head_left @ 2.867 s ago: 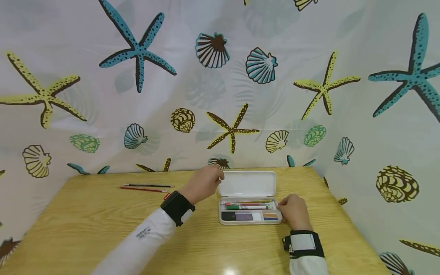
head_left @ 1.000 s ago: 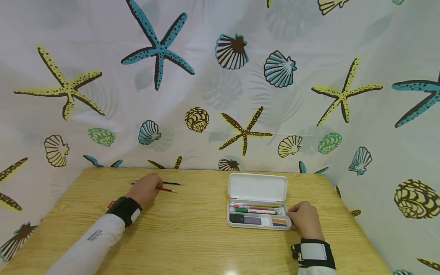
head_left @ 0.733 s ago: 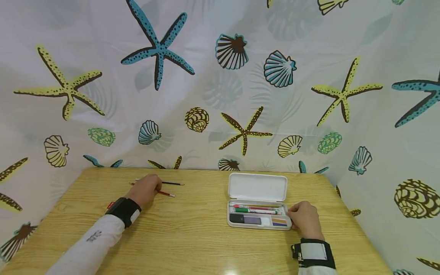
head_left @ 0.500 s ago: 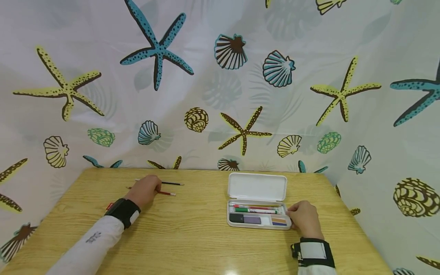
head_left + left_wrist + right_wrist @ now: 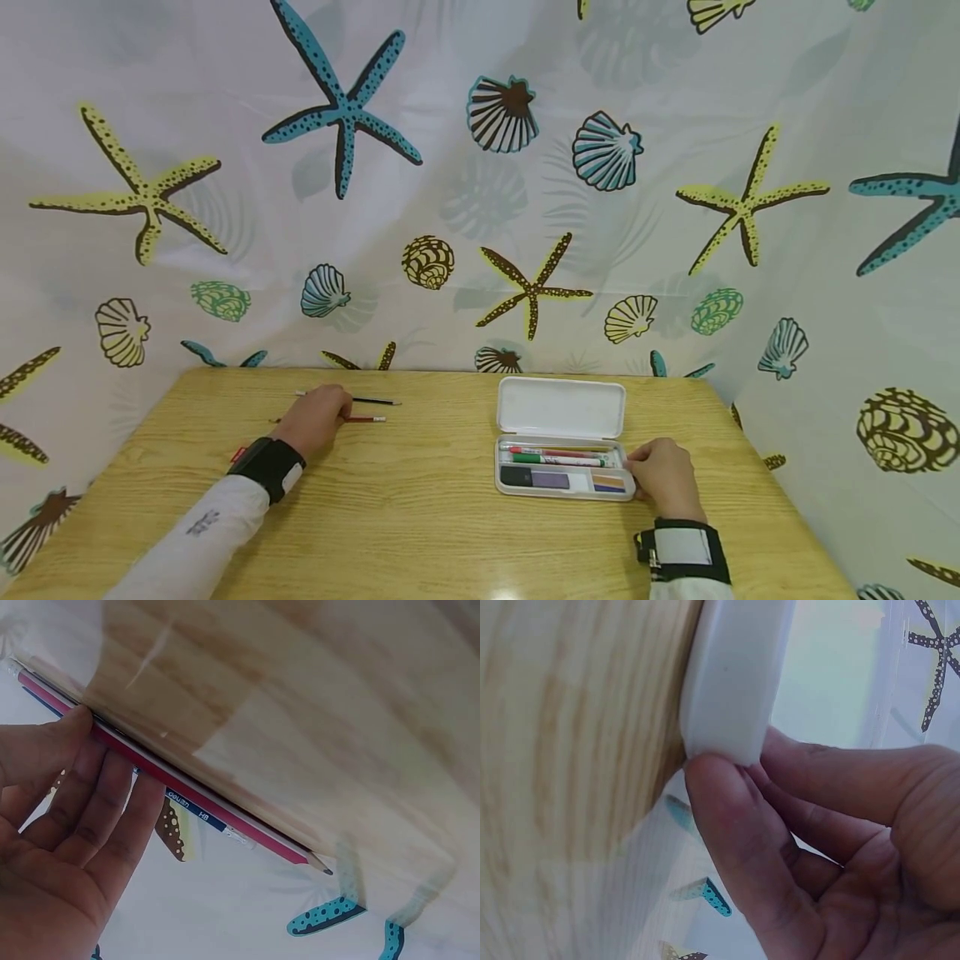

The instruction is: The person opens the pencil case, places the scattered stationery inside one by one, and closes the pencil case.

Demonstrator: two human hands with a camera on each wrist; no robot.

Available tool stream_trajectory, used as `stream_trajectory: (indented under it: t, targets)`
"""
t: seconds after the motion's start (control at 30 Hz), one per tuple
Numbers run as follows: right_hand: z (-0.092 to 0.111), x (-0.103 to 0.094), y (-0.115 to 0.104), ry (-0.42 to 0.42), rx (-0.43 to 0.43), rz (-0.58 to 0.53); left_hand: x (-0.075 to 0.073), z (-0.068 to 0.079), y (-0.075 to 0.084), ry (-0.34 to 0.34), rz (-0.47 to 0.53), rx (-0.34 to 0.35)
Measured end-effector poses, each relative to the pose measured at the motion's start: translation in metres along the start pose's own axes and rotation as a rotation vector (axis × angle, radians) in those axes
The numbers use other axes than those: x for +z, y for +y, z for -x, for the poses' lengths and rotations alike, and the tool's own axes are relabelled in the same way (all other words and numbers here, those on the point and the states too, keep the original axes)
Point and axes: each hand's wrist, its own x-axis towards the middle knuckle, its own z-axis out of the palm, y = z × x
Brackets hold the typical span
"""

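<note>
At the left of the table, my left hand [image 5: 313,417] pinches a red pencil [image 5: 367,419] between thumb and fingers. The left wrist view shows the red pencil [image 5: 202,793] with its sharpened tip at lower right and its eraser end at upper left. Just behind lies a dark HB pencil [image 5: 378,401], partly hidden by the hand. My right hand [image 5: 667,479] grips the right end of a white pencil case [image 5: 562,495], whose lid [image 5: 561,407] stands folded back. In the right wrist view, thumb and fingers press around the corner of the case [image 5: 731,682].
Inside the case lie a green-capped marker [image 5: 555,460], a red-ended pencil or pen [image 5: 521,450], a black and purple block [image 5: 551,481] and orange and blue strips [image 5: 608,483]. The wooden table [image 5: 420,517] ends at a patterned cloth [image 5: 450,192] behind.
My left hand has moved from beside the case lid leftward to the pencils and taken hold of the red one, which has turned and shifted slightly. The right hand stays on the case.
</note>
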Motion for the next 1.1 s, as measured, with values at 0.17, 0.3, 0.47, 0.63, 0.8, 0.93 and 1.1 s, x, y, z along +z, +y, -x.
stream_trajectory:
  t: [0.17,0.3,0.47,0.63,0.8,0.93,1.1]
  targets:
    - [0.001,-0.001,-0.001,-0.003,0.007,-0.006,-0.001,0.000,-0.001,-0.011,0.001,0.002]
    - [0.001,0.000,-0.002,0.000,0.002,-0.005,-0.001,0.000,-0.002,-0.025,0.005,-0.005]
    - [0.002,0.000,-0.002,0.001,0.000,-0.006,0.001,0.000,-0.003,-0.028,-0.007,0.006]
    - [0.001,-0.001,-0.002,-0.001,0.005,-0.004,0.001,0.000,-0.002,-0.011,0.001,0.019]
    - [0.001,-0.001,-0.002,-0.002,0.007,-0.005,-0.004,-0.001,0.005,0.013,-0.004,0.031]
    - [0.002,-0.001,-0.001,-0.003,0.003,-0.005,-0.008,-0.002,0.014,0.022,-0.002,0.024]
    - [0.002,-0.001,-0.002,-0.003,0.000,-0.005,-0.012,-0.005,0.020,0.039,-0.009,0.032]
